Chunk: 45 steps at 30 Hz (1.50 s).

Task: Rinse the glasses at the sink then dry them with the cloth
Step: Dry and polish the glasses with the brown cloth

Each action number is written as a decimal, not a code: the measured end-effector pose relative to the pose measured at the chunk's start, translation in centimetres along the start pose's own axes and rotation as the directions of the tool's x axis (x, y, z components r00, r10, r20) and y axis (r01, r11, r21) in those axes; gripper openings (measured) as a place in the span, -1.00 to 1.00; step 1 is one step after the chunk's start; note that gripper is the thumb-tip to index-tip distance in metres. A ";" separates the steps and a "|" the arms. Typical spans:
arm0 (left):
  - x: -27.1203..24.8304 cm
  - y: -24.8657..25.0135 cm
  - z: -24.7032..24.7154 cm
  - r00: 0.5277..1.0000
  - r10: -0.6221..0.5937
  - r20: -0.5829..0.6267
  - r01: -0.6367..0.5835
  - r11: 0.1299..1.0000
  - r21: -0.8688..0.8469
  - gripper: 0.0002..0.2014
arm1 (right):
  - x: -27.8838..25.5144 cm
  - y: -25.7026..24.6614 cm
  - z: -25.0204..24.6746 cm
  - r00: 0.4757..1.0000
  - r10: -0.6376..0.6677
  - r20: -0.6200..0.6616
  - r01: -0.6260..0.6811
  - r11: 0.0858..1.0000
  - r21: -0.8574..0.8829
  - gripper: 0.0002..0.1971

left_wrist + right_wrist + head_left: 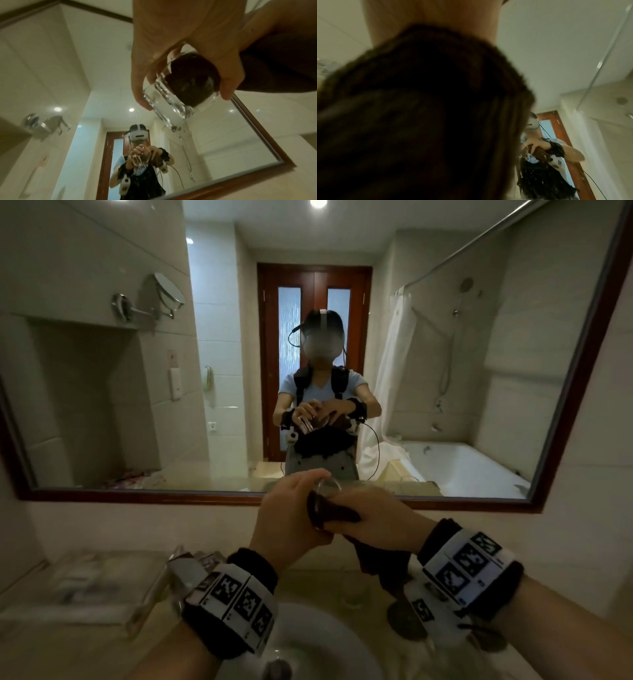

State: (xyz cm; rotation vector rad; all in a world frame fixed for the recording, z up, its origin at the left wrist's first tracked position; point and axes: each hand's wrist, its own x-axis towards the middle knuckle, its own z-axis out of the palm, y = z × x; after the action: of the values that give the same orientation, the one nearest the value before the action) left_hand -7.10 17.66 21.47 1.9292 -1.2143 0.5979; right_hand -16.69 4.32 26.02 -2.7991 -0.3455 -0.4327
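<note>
My left hand [298,501] grips a clear glass [329,486] around its side and holds it tilted, chest high, above the sink [308,642]. My right hand [373,518] holds a dark brown cloth [339,513] with one end pushed into the glass; the rest hangs below that hand. The left wrist view shows the glass [171,105] with its thick base pointing away and the cloth [192,81] bunched inside it. The cloth [419,108] fills most of the right wrist view and hides the fingers.
A faint second glass [356,594] stands on the counter behind the basin. Dark round mats [407,621] lie to its right. A clear tray [85,587] with packets sits on the left. A large framed mirror [445,505] covers the wall ahead.
</note>
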 end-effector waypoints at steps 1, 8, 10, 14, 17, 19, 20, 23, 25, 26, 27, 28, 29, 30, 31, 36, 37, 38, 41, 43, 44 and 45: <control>0.2 0.0 -0.2 0.998 0.068 0.011 -0.068 0.995 0.069 -0.21 | 0.1 0.2 -0.2 0.998 0.023 0.052 -0.025 0.999 0.047 -0.80; 1.4 0.6 -0.8 0.976 0.218 -0.005 -0.210 0.948 0.237 -0.25 | 0.8 -0.4 -0.7 0.999 0.012 0.049 -0.022 0.978 0.209 -0.83; 1.1 -0.1 -0.5 0.978 0.208 0.020 -0.207 0.955 0.214 -0.16 | 0.9 -0.4 -1.0 0.998 0.013 0.060 -0.027 0.969 0.244 -0.89; 1.7 -0.7 -1.0 0.985 0.167 0.048 -0.169 0.985 0.041 -0.21 | 1.8 -0.6 -1.8 0.997 -0.003 0.079 0.003 1.000 0.007 -0.83; 2.8 -1.1 -3.2 0.992 0.023 0.123 0.015 0.954 -0.298 -0.23 | 2.2 -0.5 -2.5 0.996 -0.061 -0.060 0.037 0.939 -0.342 -0.75; 3.0 -1.3 -5.1 0.906 -0.259 0.334 0.420 0.639 -0.644 -0.28 | 2.0 -0.4 -2.5 0.955 -0.224 -0.195 0.116 0.885 -0.450 -0.73; 3.1 -1.5 -5.6 0.837 -0.335 0.433 0.541 0.387 -0.747 -0.37 | 2.0 -0.2 -2.3 0.918 -0.305 -0.252 0.144 0.852 -0.503 -0.72; 3.3 -1.0 -5.9 0.719 -0.467 0.514 0.628 0.120 -0.769 -0.47 | 2.8 -0.4 -1.3 0.866 -0.408 -0.288 0.176 0.789 -0.589 -0.66; 3.6 -0.4 -5.5 0.761 -0.477 0.440 0.580 0.197 -0.791 -0.41 | 3.2 -0.8 -0.5 0.872 -0.415 -0.261 0.201 0.788 -0.582 -0.61; 3.6 -0.1 -5.4 0.792 -0.467 0.393 0.542 0.243 -0.804 -0.37 | 3.2 -0.9 -0.2 0.870 -0.422 -0.256 0.212 0.788 -0.578 -0.59; 3.6 0.1 -5.1 0.825 -0.451 0.341 0.499 0.298 -0.814 -0.33 | 3.3 -1.0 0.0 0.861 -0.432 -0.267 0.223 0.794 -0.565 -0.59; 3.6 0.3 -5.0 0.850 -0.447 0.278 0.454 0.355 -0.817 -0.32 | 3.3 -0.9 0.4 0.848 -0.439 -0.299 0.234 0.814 -0.532 -0.60; 3.6 0.5 -4.9 0.865 -0.452 0.217 0.418 0.408 -0.812 -0.37 | 3.2 -1.2 0.6 0.832 -0.429 -0.351 0.248 0.854 -0.457 -0.61; 3.7 0.7 -4.9 0.867 -0.468 0.167 0.395 0.444 -0.804 -0.47 | 3.2 -1.7 0.9 0.831 -0.375 -0.411 0.259 0.914 -0.312 -0.65; 3.7 0.9 -5.0 0.869 -0.475 0.136 0.377 0.458 -0.805 -0.60 | 3.0 -2.4 0.9 0.847 -0.265 -0.461 0.255 0.963 -0.086 -0.72; 3.9 1.6 -4.9 0.872 -0.482 0.085 0.341 0.474 -0.812 -0.68 | 1.9 -4.1 -1.2 0.964 0.249 0.092 -0.143 0.193 0.971 -0.69; 3.9 1.3 -4.9 0.867 -0.491 0.089 0.351 0.473 -0.808 -0.65 | 1.9 -3.9 -1.6 0.960 0.258 0.105 -0.158 0.194 0.968 -0.65; 4.0 1.1 -4.9 0.864 -0.492 0.106 0.364 0.465 -0.807 -0.63 | 2.1 -3.5 -1.7 0.956 0.285 0.070 -0.146 0.255 0.956 -0.67; 3.7 0.5 -5.0 0.833 -0.490 0.256 0.475 0.399 -0.785 -0.61 | 2.6 -2.6 -1.2 0.917 0.296 -0.267 -0.034 0.726 0.687 -0.85; 3.6 0.9 -5.1 0.803 -0.485 0.347 0.531 0.316 -0.787 -0.55 | 2.7 -2.1 -0.2 0.863 0.050 -0.502 0.084 0.967 0.241 -0.87; 3.6 1.5 -5.1 0.807 -0.477 0.349 0.526 0.312 -0.791 -0.51 | 2.8 -1.7 0.4 0.832 -0.109 -0.544 0.144 0.989 0.023 -0.79; 3.9 2.0 -4.9 0.814 -0.480 0.327 0.511 0.326 -0.795 -0.48 | 2.9 -1.4 1.1 0.822 -0.212 -0.529 0.167 0.977 -0.131 -0.72</control>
State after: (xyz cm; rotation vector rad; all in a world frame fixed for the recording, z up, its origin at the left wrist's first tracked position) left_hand -7.13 18.95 27.87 1.2582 -0.6101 -0.3776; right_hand -14.12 6.51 26.25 -2.5675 -0.4813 -1.2738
